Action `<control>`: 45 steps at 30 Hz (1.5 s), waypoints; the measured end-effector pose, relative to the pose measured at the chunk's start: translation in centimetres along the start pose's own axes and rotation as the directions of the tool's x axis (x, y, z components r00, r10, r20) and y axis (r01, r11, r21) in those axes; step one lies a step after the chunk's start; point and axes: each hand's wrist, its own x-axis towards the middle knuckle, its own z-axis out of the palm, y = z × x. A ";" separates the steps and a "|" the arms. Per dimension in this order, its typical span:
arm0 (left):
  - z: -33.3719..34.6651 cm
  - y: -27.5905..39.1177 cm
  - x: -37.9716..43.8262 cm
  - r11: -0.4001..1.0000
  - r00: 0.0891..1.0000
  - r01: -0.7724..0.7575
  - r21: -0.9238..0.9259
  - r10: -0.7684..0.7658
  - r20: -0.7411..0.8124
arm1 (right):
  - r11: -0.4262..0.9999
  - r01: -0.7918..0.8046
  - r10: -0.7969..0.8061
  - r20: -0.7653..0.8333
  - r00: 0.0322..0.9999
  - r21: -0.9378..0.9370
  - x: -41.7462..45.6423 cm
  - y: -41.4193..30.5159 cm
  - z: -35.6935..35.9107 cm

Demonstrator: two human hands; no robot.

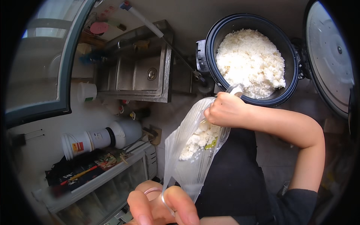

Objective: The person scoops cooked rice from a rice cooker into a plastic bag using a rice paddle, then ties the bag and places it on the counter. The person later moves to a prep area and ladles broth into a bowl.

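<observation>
My left hand is close to the camera at the bottom, its fingers hooked in the rim of a translucent plastic bag. The bag stretches up to my right hand and holds white rice with a piece of something green. My right hand is a fist at the bag's upper end; a silvery utensil handle shows above its knuckles, the rest hidden. Just beyond the fist stands a large round rice cooker containing a heap of cooked rice.
The cooker's raised lid stands at the right. A stainless-steel sink lies upper left, with a pole slanting past it. Left are white buckets and a low glass-topped cabinet. An open window frame juts in upper left.
</observation>
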 end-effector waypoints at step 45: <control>-4.5 -3.6 12.1 0.996 0.954 -0.042 0.080 0.064 -0.294 | 0.051 -0.927 0.885 0.413 0.214 0.371 -21.7 7.5 -9.7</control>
